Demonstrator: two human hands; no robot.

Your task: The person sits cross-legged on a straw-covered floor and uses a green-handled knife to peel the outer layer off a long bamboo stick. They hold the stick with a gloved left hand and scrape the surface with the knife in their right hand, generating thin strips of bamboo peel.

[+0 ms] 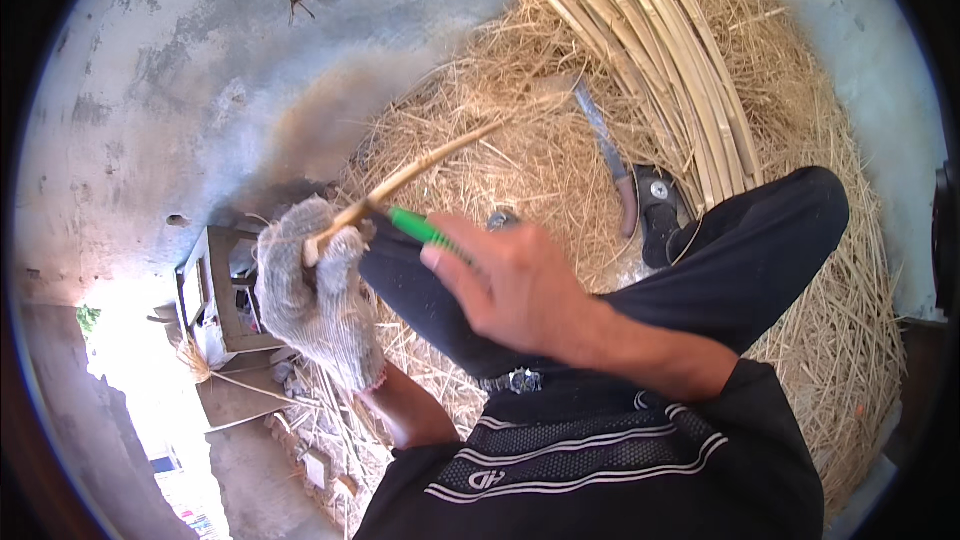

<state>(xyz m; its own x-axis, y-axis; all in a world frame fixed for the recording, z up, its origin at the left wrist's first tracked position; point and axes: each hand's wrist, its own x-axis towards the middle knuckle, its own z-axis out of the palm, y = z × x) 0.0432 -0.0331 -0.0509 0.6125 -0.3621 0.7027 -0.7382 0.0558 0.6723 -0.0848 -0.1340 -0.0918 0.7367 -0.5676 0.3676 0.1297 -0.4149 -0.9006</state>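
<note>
My left hand (pixel 322 295), in a grey knitted work glove, is closed around the near end of a pale bamboo strip (pixel 440 155). The strip slants away up and to the right, over the straw. A green-handled knife (pixel 415 227) is gripped in my bare right hand (pixel 525 290). Its short blade touches the strip just past the gloved fingers. The blade's edge is too small to make out clearly.
Shavings and straw (pixel 540 175) cover the floor around my crossed legs. A long knife with a wooden handle (pixel 627 205) lies ahead, beside my shoe (pixel 657 210). Several split bamboo strips (pixel 690 70) are piled at the far right. A wall (pixel 200 90) stands on the left.
</note>
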